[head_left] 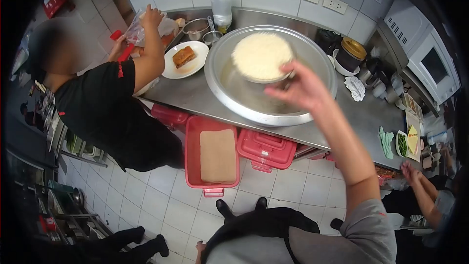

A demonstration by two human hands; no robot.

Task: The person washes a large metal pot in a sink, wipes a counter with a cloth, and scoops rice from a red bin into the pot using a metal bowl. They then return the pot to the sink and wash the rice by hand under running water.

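Note:
My right hand [305, 88] grips the rim of a round bowl [261, 79], thumb and fingers closed on its right edge. White grains that look like rice [262, 55] are heaped in it. It is held over a large, wide metal basin [273, 118] on the steel counter, whose inside is partly hidden behind the bowl. My left hand [200, 247] hangs low beside my body at the bottom of the view; it is small there and its fingers do not show clearly. Below the counter edge, an uncovered red bin [187, 154] holds a flat beige layer.
A co-worker [105, 85] at left handles a plastic bag [137, 28] near a white plate [193, 71] with a browned piece of food. A lidded red bin [266, 149] stands below. At right are a microwave [425, 54], a green cloth [386, 142] and another person's hands [411, 172].

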